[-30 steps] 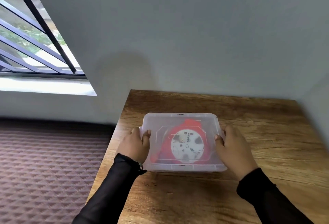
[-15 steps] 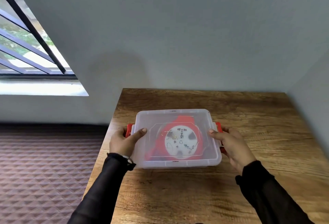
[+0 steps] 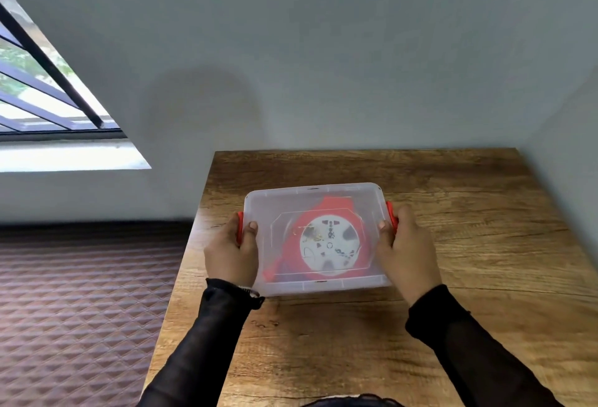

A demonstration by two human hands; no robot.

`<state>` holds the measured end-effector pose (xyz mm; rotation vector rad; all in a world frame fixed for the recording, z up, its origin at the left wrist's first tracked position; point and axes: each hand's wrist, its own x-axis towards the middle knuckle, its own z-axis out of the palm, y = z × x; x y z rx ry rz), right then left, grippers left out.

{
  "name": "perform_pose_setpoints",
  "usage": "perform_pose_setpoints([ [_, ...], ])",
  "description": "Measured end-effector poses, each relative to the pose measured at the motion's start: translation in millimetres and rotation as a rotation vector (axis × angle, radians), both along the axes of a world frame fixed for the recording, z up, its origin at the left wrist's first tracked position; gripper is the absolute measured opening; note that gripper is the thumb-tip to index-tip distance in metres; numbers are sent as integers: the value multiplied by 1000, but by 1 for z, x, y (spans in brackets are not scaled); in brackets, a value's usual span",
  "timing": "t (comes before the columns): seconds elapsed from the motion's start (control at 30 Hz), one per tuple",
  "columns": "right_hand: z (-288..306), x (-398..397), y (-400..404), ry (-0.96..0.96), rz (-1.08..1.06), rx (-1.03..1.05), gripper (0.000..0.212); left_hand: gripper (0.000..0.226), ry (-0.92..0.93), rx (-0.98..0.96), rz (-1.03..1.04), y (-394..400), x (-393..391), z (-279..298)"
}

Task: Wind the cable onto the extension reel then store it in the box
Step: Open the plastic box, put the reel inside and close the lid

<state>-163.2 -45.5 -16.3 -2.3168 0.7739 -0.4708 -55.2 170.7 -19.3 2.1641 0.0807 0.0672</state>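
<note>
Box (image 3: 315,238) w/ lid on, frame centre, btwn both hands; reel (image 3: 330,246) inside. Left hand (image 3: 231,253) grips left red latch (image 3: 239,228), right hand (image 3: 406,246) grips right latch (image 3: 391,216).

A clear plastic box (image 3: 315,238) with its lid on sits on the wooden table (image 3: 453,245), the red-and-white extension reel (image 3: 330,246) visible inside. The left hand (image 3: 231,254) grips the red latch (image 3: 239,227) at the box's left end, thumb on the lid; the right hand (image 3: 406,253) grips the right red latch (image 3: 392,215) likewise. A barred window (image 3: 48,92) shows at upper left.
</note>
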Motion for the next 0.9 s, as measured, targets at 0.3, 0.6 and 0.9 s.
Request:
perform_pose_setpoints([
  [0.3, -1, 49, -21, -18, -63, 30, 12, 41, 20, 25, -33, -27, 57, 2],
  [0.6, 13, 147, -66, 19, -91, 92, 14, 38, -34, 88, -67, -85, 162, 9],
  [0.9, 17, 165, -74, 75, -104, -41, 18, 28, -212, 253, -84, -96, 174, 17],
])
